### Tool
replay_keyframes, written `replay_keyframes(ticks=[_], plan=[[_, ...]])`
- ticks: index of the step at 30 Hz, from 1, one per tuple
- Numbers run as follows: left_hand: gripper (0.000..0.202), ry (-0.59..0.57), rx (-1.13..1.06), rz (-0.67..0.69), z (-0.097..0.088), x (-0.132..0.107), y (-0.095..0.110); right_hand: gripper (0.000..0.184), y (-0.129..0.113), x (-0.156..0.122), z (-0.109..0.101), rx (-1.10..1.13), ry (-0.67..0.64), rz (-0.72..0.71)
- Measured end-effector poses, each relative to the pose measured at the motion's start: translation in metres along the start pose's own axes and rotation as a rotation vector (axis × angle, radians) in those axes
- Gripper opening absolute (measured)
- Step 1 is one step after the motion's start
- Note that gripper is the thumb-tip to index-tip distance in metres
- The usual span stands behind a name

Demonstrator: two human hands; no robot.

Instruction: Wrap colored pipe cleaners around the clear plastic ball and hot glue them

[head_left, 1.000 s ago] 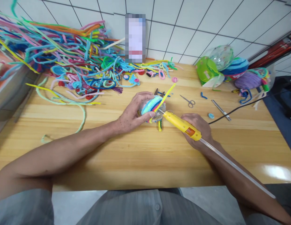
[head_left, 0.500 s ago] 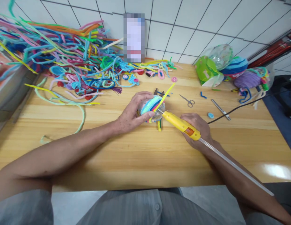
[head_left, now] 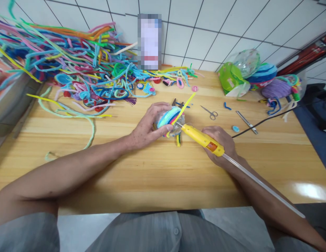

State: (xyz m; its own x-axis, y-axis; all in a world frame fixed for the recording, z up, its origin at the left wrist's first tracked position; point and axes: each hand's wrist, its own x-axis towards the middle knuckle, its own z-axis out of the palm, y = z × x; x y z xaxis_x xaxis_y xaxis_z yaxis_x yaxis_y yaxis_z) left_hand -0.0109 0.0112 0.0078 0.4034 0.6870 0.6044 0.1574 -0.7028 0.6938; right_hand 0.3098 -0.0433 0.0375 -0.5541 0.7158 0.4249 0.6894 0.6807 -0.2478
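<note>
My left hand (head_left: pixel 147 126) is wrapped round a clear ball (head_left: pixel 170 119) partly covered in coiled blue, pink and red pipe cleaner. A yellow pipe cleaner (head_left: pixel 186 104) sticks up and to the right from the ball. My right hand (head_left: pixel 222 142) grips a yellow glue gun (head_left: pixel 202 139), whose metal nozzle touches the ball's right side. A long clear glue stick (head_left: pixel 259 185) juts out of the gun's back over my right forearm. Both hands rest on the wooden table (head_left: pixel 157 175).
A big heap of coloured pipe cleaners (head_left: pixel 73 66) fills the far left. Small scissors (head_left: pixel 210 112), a metal tool (head_left: pixel 247 122), a blue coil (head_left: pixel 235 128) and a black cord (head_left: pixel 268 120) lie to the right. Wrapped balls and a green bag (head_left: pixel 232 82) stand far right.
</note>
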Motion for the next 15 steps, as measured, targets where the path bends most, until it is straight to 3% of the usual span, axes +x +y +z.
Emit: replay_keyframes(ticks=[6, 10, 15], plan=[[0.053, 0.002, 0.003, 0.008, 0.0005, -0.0003, -0.0003, 0.011, 0.0006, -0.0010, 0.0000, 0.030, -0.061, 0.069], [0.052, 0.010, -0.002, 0.023, 0.0007, 0.0003, 0.0001, 0.013, -0.0002, -0.0033, -0.0002, 0.038, -0.016, 0.056], [0.051, 0.010, -0.003, 0.017, 0.0016, 0.0010, 0.0005, 0.013, 0.0009, -0.0041, 0.0051, 0.081, -0.051, 0.046]])
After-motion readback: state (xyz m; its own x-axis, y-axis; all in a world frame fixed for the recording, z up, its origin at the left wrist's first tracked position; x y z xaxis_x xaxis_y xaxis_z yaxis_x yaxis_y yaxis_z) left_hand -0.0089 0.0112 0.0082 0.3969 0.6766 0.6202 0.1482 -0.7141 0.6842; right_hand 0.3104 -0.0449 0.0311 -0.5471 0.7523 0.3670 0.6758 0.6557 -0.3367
